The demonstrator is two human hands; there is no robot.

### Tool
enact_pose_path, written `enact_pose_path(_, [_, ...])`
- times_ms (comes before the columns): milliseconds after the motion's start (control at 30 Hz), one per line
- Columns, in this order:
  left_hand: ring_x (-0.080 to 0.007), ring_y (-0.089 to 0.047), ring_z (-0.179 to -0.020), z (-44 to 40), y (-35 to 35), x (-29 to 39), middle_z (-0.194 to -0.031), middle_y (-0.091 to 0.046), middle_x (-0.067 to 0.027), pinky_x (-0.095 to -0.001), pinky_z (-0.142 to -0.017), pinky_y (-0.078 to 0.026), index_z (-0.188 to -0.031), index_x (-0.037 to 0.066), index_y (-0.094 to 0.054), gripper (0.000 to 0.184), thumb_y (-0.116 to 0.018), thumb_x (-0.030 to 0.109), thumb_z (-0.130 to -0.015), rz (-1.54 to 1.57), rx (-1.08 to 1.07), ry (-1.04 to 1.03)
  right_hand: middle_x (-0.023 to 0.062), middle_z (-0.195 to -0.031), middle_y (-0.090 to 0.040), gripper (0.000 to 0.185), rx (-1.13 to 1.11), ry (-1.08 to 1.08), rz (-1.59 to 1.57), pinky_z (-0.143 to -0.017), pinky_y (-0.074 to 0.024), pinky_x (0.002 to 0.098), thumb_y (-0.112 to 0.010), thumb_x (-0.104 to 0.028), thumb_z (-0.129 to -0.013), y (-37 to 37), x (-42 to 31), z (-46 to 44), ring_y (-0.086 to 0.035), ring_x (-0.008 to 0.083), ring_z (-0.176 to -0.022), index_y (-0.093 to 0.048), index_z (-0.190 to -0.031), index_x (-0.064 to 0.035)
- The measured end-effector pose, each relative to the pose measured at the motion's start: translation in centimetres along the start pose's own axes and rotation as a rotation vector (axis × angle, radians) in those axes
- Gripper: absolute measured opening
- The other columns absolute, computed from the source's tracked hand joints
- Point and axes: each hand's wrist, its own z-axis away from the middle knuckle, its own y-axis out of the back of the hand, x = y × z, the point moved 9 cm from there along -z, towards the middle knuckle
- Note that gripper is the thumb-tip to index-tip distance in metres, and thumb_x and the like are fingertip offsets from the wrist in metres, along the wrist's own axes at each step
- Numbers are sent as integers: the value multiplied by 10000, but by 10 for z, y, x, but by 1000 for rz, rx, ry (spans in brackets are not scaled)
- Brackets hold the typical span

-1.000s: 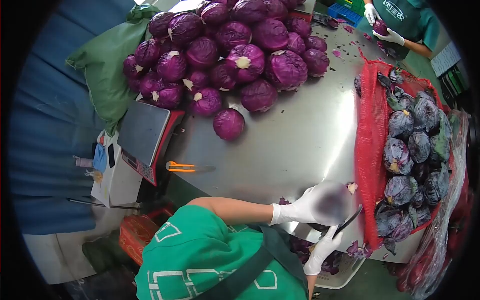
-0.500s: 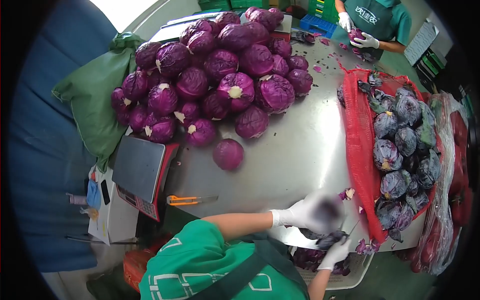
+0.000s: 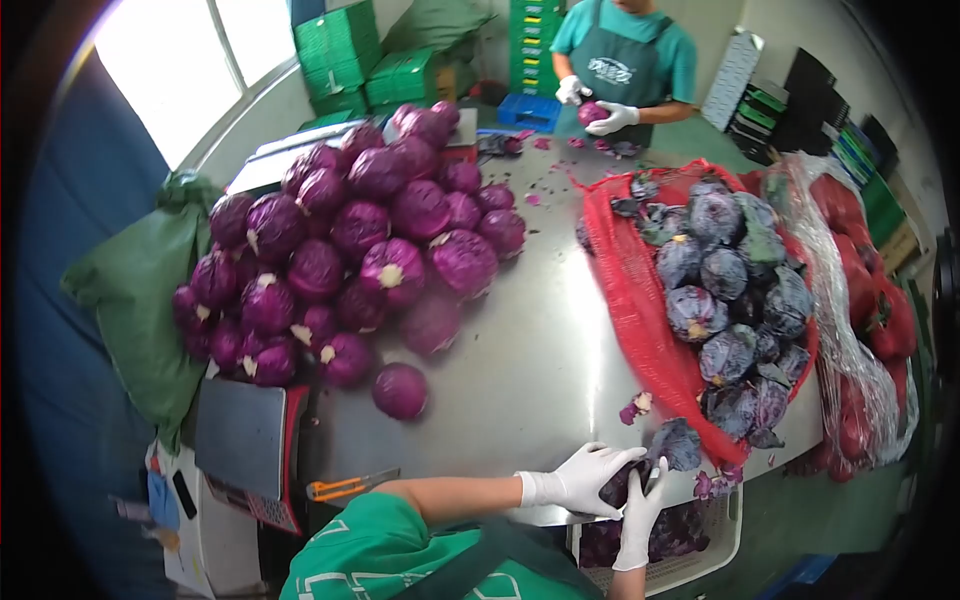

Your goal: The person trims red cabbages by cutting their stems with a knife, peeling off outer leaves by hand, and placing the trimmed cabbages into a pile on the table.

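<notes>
My left hand, in a white glove, holds a dark red cabbage at the table's front edge, its fingers curved over the top. My right hand, also gloved, is closed on the cabbage's right side, thumb and fingers at its outer leaves. A loose-hanging bluish outer leaf stands out just beyond the right fingertips. Much of the cabbage is covered by the gloves. Whether a knife is still in my right hand is hidden. Below my hands is a white basket with purple leaves in it.
Peeled red cabbages are heaped at left on the metal table. A red mesh bag of unpeeled cabbages lies at right. A scale and an orange box cutter are at front left. A co-worker holds a cabbage across the table.
The view has tilted up. My left hand has come down to my right hand with the blurred cabbage, and both hands are now on it. The thin blade by my right hand no longer shows.
</notes>
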Motion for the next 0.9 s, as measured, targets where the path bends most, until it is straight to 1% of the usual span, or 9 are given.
enact_pose_path(67, [-361, -455, -1349, 4, -24, -16, -1462, -449, -208, -512, -1129, -309, -1582, 90, -133, 1113, -794, 354, -727, -151, -114, 15, 189, -1187, -669, 369, 22, 97, 349, -957, -478, 399, -654, -111, -926, 9, -11, -2, -645, 281, -1090, -596, -1258, 41])
enact_pose_path(200, [-379, -430, -1368, 25, -15, -8, -1508, -394, -226, -528, -1135, -307, -1567, 56, -202, 1054, -769, 389, -744, -272, -133, -2, 301, -922, -674, 238, 194, 58, 629, -777, -508, 473, -638, -166, -905, 40, -16, -12, -661, 464, -905, -689, -1015, 38])
enact_pose_path(300, [-403, -481, -1275, 34, 23, -6, -1396, -484, -219, -462, -1101, -377, -1460, 34, -400, 837, -766, 313, -761, -188, -133, 18, 286, -1032, -691, 354, 363, 199, 839, -867, -515, 469, -670, -196, -907, 107, 62, -50, -674, 435, -986, -662, -1168, 44])
enact_pose_path(333, [-401, -490, -1267, 38, 36, -11, -1378, -491, -224, -453, -1092, -391, -1445, 25, -406, 825, -769, 296, -755, -198, -84, 45, 231, -1320, -616, 590, 301, 391, 576, -1011, -469, 432, -738, -218, -877, 116, 67, -68, -608, 393, -1180, -531, -1380, 11])
enact_pose_path(400, [-389, -496, -1269, 48, 44, -23, -1343, -504, -231, -443, -1089, -403, -1408, 17, -429, 817, -795, 279, -727, -155, -86, 168, 245, -1403, -523, 700, 49, 112, 457, -1114, -383, 417, -790, -207, -829, 79, -19, -52, -517, 348, -1296, -476, -1401, 48])
enact_pose_path(433, [-379, -494, -1279, 47, 45, -33, -1326, -512, -232, -443, -1093, -401, -1387, 18, -446, 820, -820, 279, -705, -119, -117, 260, 225, -1320, -557, 638, 266, 352, 749, -1046, -442, 411, -782, -147, -814, 92, -22, -51, -569, 347, -1208, -504, -1358, 36])
enact_pose_path(500, [-344, -511, -1280, 43, 49, -28, -1300, -530, -206, -425, -1083, -420, -1359, 12, -455, 866, -882, 266, -650, -178, -94, 331, 185, -1197, -570, 446, 331, 531, 666, -914, -500, 384, -662, -36, -864, 72, -76, -20, -617, 314, -1055, -547, -1293, -1])
enact_pose_path(700, [-331, -504, -1292, 53, 50, -47, -1346, -506, -200, -424, -1088, -425, -1442, -6, -351, 1026, -921, 299, -645, -206, -20, 404, 181, -848, -679, 335, -114, 19, 624, -682, -527, 441, -618, -193, -955, 0, -6, 58, -673, 376, -756, -573, -1253, -45])
enact_pose_path(900, [-358, -468, -1322, 52, 46, -55, -1403, -451, -221, -441, -1102, -411, -1421, 2, -380, 1006, -918, 298, -624, -161, -105, 373, 163, -780, -647, 197, -198, 199, 762, -580, -527, 468, -558, -223, -984, -29, -21, 71, -658, 380, -649, -506, -1062, -49])
